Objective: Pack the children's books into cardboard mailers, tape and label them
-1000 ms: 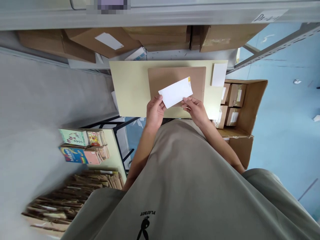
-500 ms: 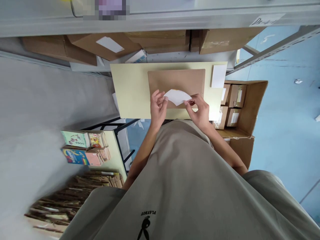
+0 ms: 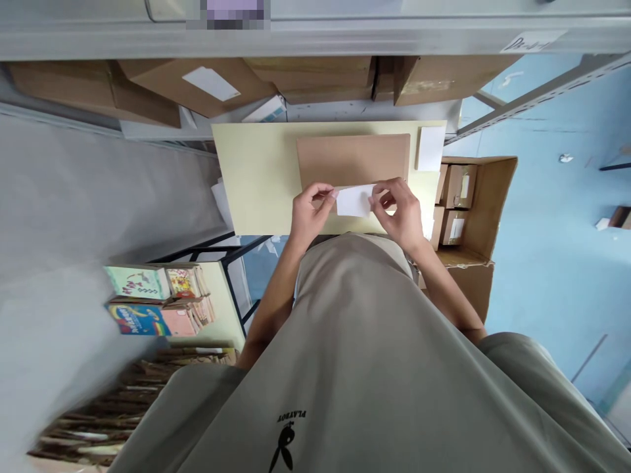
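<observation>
A small white sheet of paper [image 3: 353, 202] is stretched between both hands over the near edge of a brown cardboard piece [image 3: 353, 159]. Its left edge is pinched between the thumb and fingers of my left hand [image 3: 310, 211]. At the opposite edge, my right hand [image 3: 401, 211] grips the paper the same way, closed. Beneath lies the pale yellow tabletop [image 3: 256, 174] on which the cardboard rests. Whether anything is printed on the paper's far side is hidden.
A white stack of paper [image 3: 430, 148] lies at the table's far right corner. Beside the table stands an open carton [image 3: 497, 210] with small boxes inside. Cardboard boxes [image 3: 315, 80] fill the shelf behind. Booklets [image 3: 140, 282] and stacked flat cardboard [image 3: 142, 401] are at lower left.
The paper was curved into a fan shape and now appears flatter, more rectangular and slightly nearer my body. My left fingers have closed in on its edge.
</observation>
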The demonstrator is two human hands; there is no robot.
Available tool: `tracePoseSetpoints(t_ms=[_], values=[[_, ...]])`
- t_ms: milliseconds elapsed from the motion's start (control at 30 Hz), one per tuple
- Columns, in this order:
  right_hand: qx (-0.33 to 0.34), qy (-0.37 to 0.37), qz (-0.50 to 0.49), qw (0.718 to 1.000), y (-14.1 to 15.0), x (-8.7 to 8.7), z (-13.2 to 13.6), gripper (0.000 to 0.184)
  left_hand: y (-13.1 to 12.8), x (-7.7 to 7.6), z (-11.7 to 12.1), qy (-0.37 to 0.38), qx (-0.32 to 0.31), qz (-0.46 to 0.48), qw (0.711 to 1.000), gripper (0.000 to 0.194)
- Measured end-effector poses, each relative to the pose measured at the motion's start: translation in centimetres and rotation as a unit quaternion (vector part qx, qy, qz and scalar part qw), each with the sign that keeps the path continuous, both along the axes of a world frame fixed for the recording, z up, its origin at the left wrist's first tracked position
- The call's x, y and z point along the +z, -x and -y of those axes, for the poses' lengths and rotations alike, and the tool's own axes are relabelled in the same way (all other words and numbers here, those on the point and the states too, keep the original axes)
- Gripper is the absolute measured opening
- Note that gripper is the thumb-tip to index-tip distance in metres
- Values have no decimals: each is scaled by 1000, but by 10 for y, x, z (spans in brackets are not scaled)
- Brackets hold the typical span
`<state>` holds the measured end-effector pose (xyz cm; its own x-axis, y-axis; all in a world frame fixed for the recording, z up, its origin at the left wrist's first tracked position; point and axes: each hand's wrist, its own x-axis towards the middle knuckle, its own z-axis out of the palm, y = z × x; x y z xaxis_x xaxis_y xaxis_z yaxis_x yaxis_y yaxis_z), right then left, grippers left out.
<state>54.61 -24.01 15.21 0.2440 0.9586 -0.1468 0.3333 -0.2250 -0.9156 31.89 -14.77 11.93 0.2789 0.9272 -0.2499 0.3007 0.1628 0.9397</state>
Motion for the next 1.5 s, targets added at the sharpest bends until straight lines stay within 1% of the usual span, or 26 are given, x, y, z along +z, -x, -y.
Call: tracePoseSetpoints(t_ms=[100, 167, 367, 500, 600, 767, 867, 967, 1133, 1233, 1333, 1500], values=[[-44, 22, 2, 999, 5, 3, -4, 48, 3, -3, -1, 22, 11, 23, 999, 54], [-57, 28, 14, 998, 8, 3, -6, 48, 5, -6, -2, 31, 9, 40, 999, 58], [-68, 18, 52, 996, 14, -10, -8, 51, 14, -8, -4, 54, -30, 52, 997, 66], [-61, 36, 36, 997, 16, -18, -10, 55, 19, -9, -6, 68, -59, 62, 994, 65], [-52, 52, 18, 997, 18, -20, -11, 58, 20, -13, -6, 69, -68, 55, 994, 62], [-44, 69, 1, 997, 23, -24, -11, 59, 17, -28, -6, 82, -36, -8, 996, 51], [-46, 86, -1, 995, 22, -34, -12, 61, 12, -37, -5, 91, -31, -36, 995, 47], [-47, 104, 16, 993, 18, -52, -19, 63, 4, -45, -8, 78, -32, -79, 993, 45], [-42, 132, 105, 985, 11, -89, -40, 63, -14, -57, -23, 27, -41, -175, 983, 36], [-37, 161, 152, 974, 12, -103, -52, 62, -21, -60, -30, 19, -39, -212, 976, 33], [-34, 171, 183, 968, 15, -108, -56, 63, -25, -59, -33, 18, -35, -235, 971, 33], [-29, 174, 197, 964, 20, -105, -57, 66, -27, -55, -35, 26, -36, -271, 961, 31]])
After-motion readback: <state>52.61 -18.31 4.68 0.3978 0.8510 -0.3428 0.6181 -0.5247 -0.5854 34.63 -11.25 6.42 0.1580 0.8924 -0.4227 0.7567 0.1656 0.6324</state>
